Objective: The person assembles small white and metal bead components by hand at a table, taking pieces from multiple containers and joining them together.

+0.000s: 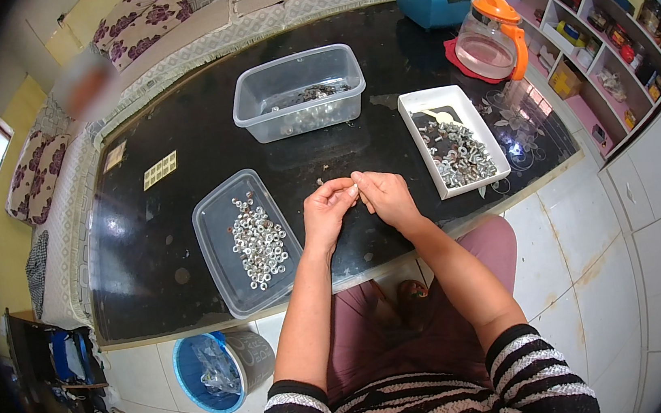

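My left hand (326, 213) and my right hand (388, 198) meet over the near side of the black table, fingers pinched together. Whatever small piece lies between the fingertips is too hidden to name. Left of my hands is a shallow clear plastic lid (212, 212) with many metal nuts (260, 247) piled on it. On the right stands a white box (478, 185) filled with metal bolts (463, 157), a pale spoon-like piece lying at its far end. Farther back, a deep clear plastic container (301, 125) holds a heap of small metal hardware (322, 93).
A glass jug with orange lid and handle (487, 46) sits on a red mat at the far right, beside a teal holder (428, 6). A patterned sheet (160, 170) lies at left. Below the table's front edge stands a blue-rimmed bin (209, 375). Shelves (584, 39) line the right.
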### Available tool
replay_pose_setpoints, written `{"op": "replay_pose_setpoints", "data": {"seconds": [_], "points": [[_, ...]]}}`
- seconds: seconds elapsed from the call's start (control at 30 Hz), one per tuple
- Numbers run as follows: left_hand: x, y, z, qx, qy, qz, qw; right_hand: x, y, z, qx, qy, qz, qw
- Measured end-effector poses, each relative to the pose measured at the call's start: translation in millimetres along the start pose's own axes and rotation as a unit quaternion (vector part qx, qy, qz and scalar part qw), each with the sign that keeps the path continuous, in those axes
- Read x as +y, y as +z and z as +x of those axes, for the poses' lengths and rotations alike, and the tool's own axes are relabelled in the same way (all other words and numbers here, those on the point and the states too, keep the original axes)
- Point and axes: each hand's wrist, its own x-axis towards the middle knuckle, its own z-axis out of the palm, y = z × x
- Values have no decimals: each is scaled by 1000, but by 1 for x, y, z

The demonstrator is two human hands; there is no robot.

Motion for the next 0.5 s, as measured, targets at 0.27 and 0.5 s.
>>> {"op": "replay_pose_setpoints", "data": {"seconds": [0.27, 0.5], "points": [[0, 0, 1, 6, 10, -21, 1000, 0, 2, 0, 21, -36, -13, 999], [0, 0, 0, -4, 0, 3, 1000, 2, -1, 1, -32, 13, 9, 999]]}}
